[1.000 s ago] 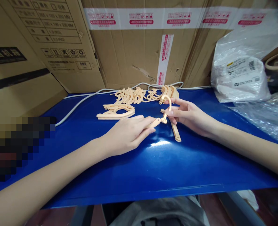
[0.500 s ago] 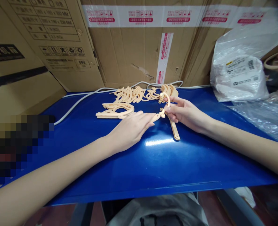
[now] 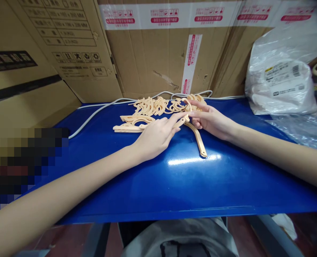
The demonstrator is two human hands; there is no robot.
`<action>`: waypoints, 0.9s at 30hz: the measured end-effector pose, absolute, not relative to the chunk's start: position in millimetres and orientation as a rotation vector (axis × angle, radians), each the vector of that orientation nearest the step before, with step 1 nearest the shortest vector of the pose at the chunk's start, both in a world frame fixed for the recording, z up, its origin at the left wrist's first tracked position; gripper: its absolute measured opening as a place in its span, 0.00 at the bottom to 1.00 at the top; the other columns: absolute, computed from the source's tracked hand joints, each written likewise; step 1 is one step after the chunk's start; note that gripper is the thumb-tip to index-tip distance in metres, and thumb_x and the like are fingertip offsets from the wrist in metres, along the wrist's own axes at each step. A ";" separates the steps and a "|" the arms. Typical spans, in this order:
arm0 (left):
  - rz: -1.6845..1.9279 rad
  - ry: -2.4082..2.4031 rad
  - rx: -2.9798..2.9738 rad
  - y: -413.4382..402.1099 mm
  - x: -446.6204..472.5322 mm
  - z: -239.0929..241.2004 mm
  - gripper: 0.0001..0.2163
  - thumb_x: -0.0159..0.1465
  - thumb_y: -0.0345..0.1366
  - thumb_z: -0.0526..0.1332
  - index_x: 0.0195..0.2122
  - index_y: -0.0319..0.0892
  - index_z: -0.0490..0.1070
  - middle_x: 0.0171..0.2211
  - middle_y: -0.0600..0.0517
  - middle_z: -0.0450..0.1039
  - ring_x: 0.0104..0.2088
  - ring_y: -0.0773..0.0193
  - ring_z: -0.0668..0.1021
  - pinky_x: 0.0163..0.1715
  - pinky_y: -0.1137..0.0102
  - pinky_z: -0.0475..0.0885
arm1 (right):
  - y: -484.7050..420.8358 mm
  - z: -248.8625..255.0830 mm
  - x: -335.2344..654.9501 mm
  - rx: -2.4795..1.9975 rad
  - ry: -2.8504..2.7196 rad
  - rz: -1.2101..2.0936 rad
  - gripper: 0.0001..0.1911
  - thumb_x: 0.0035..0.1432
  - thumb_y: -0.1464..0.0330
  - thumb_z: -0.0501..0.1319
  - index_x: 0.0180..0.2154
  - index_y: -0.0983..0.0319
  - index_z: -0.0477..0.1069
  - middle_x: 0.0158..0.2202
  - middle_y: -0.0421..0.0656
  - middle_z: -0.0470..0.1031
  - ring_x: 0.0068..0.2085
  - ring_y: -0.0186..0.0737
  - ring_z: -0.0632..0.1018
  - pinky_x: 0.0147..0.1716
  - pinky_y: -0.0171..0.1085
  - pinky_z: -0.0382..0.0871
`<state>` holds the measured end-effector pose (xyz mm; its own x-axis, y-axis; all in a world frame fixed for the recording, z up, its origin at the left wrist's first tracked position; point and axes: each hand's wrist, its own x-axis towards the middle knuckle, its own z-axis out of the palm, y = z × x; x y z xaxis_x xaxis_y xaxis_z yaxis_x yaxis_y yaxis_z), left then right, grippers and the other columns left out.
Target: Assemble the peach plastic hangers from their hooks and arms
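My left hand [image 3: 158, 137] is closed around a beige plastic hanger arm [image 3: 180, 122], whose holed end sticks out past the fingers. A curved hanger hook [image 3: 187, 102] is pinched in my right hand [image 3: 213, 119], its base meeting the end of that arm. My left index finger reaches over to this joint, so the exact fit there is hidden. Below my right fingers a second hanger arm [image 3: 199, 141] slants down toward the front, its upper end partly covered. Left of my left hand lies a stack of beige hanger pieces [image 3: 126, 127].
Behind the hands are a heap of beige hooks [image 3: 150, 106] and curved hanger arms [image 3: 201, 100] on the blue table [image 3: 158, 192]. A white cable [image 3: 94, 116] runs along the back. Cardboard boxes [image 3: 147, 60] wall the rear and left; a plastic-wrapped package [image 3: 281, 85] stands right.
The hook and the left arm's end have come closer together, and my left index finger now stretches to the joint. The view has shifted slightly.
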<state>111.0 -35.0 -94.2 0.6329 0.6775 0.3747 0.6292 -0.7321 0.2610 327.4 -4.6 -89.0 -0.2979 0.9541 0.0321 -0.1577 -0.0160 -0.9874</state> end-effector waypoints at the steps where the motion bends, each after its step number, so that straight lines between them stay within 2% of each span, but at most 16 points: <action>1: 0.708 1.080 2.742 -34.8 110.7 -94.5 0.21 0.74 0.35 0.46 0.67 0.41 0.56 0.41 0.47 0.77 0.40 0.58 0.78 0.44 0.64 0.70 | -3.1 -89.7 327.6 -0.921 -1.316 1.494 0.31 0.47 0.70 0.73 0.54 0.59 0.70 0.31 0.35 0.73 0.23 0.25 0.67 0.22 0.32 0.58; 4: 0.728 1.037 2.762 -34.2 109.3 -95.1 0.19 0.74 0.35 0.47 0.64 0.41 0.60 0.43 0.46 0.77 0.43 0.57 0.78 0.45 0.64 0.70 | -1.1 -91.8 328.3 -0.913 -1.325 1.514 0.32 0.46 0.69 0.74 0.54 0.59 0.70 0.31 0.34 0.73 0.24 0.25 0.68 0.23 0.31 0.60; 8: 0.730 1.020 2.792 -33.4 108.2 -95.4 0.19 0.74 0.34 0.47 0.64 0.41 0.61 0.43 0.46 0.77 0.43 0.57 0.77 0.45 0.63 0.70 | -2.8 -93.9 329.3 -0.907 -1.363 1.512 0.34 0.47 0.67 0.74 0.56 0.59 0.68 0.27 0.32 0.70 0.23 0.26 0.68 0.23 0.31 0.57; 16: 0.732 1.044 2.916 -33.5 105.9 -98.3 0.18 0.74 0.32 0.50 0.64 0.41 0.62 0.44 0.47 0.78 0.43 0.58 0.77 0.42 0.67 0.68 | -5.2 -96.8 327.6 -0.858 -1.437 1.433 0.29 0.48 0.67 0.73 0.50 0.59 0.67 0.20 0.29 0.62 0.22 0.29 0.61 0.22 0.33 0.49; 22: 0.731 1.093 2.997 -33.4 105.1 -100.1 0.18 0.73 0.32 0.51 0.64 0.41 0.63 0.44 0.47 0.79 0.42 0.58 0.76 0.41 0.67 0.67 | -4.9 -98.2 327.3 -0.852 -1.468 1.403 0.28 0.47 0.67 0.74 0.48 0.57 0.65 0.20 0.30 0.63 0.21 0.28 0.59 0.21 0.34 0.42; 27: 0.743 1.109 3.023 -32.2 104.0 -102.0 0.19 0.73 0.33 0.51 0.64 0.43 0.63 0.44 0.48 0.79 0.42 0.58 0.77 0.41 0.67 0.67 | -6.2 -99.6 328.1 -0.836 -1.483 1.381 0.29 0.47 0.66 0.74 0.49 0.57 0.64 0.21 0.30 0.64 0.21 0.27 0.60 0.21 0.34 0.41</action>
